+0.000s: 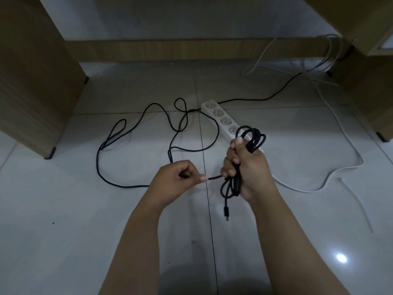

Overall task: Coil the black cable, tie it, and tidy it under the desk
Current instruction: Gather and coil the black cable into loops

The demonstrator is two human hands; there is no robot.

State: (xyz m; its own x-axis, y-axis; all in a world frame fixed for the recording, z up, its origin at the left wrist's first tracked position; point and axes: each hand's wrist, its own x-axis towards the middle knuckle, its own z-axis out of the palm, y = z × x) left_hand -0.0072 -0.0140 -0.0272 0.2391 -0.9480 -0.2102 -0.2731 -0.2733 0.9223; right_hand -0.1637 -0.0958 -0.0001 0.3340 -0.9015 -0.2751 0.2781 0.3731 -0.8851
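Note:
A long black cable (pixel 119 184) lies in loose loops on the white tiled floor under the desk. My right hand (pixel 246 167) grips a bundle of coiled loops (pixel 254 137) of it, upright, with loops sticking out above and below the fist. A black plug end (pixel 226 211) dangles below that hand. My left hand (pixel 180 179) pinches the cable a short way left of the coil, and a taut piece runs between the two hands. From my left hand the cable trails off across the floor to the left and back.
A white power strip (pixel 219 116) lies on the floor behind the coil. A white cable (pixel 331 177) curves along the floor at right. Wooden desk panels stand at left (pixel 32 81) and right (pixel 370 86), with tangled white wires (pixel 327 58) at the back right.

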